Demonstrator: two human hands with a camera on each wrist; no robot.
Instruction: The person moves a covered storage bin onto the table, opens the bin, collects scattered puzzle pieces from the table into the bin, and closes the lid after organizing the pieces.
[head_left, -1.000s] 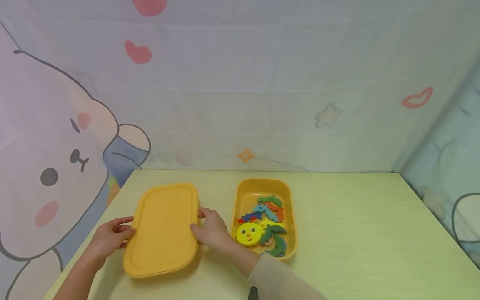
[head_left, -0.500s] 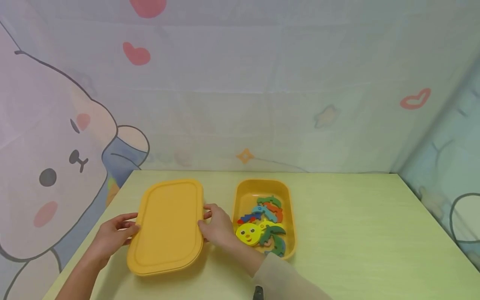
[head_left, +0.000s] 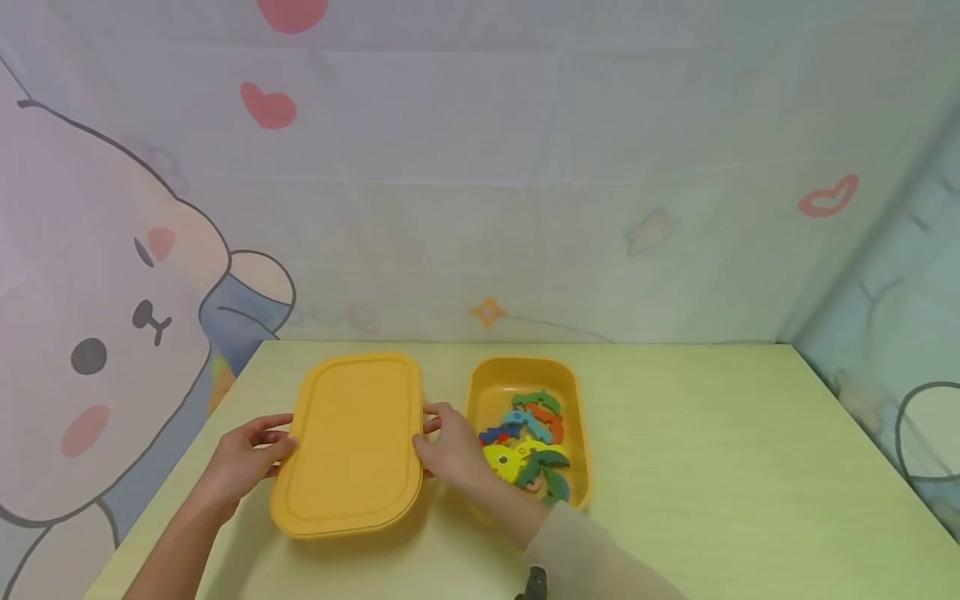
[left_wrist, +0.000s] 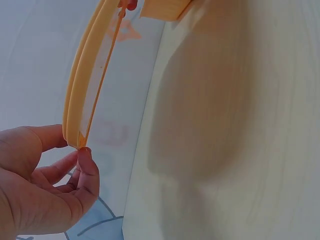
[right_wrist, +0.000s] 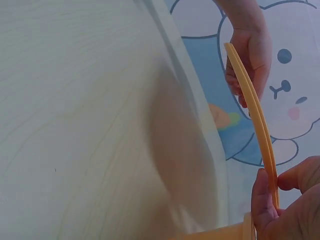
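A yellow lid [head_left: 356, 442] with rounded corners is held above the table, left of a yellow box. My left hand [head_left: 249, 454] pinches its left edge, thumb on top and fingers beneath, as the left wrist view also shows at the lid's rim [left_wrist: 80, 85]. At the opposite edge my right hand [head_left: 456, 450] grips it between thumb and fingers. The yellow box [head_left: 579, 417] stands uncovered beside my right hand. Inside lie several colourful flat toy pieces [head_left: 542, 425], among them a yellow smiling face [head_left: 502, 461] partly hidden by my right wrist.
The pale green table [head_left: 705, 450] extends to the right of the box. A printed cloth [head_left: 562, 167] with hearts and a large cartoon animal hangs behind and at the sides. The lid's shadow [left_wrist: 205, 100] falls on the tabletop.
Both hands have carried the lid to the right and slightly away from me, closer to the box. My right forearm now covers more of the smiling face. The box stays put.
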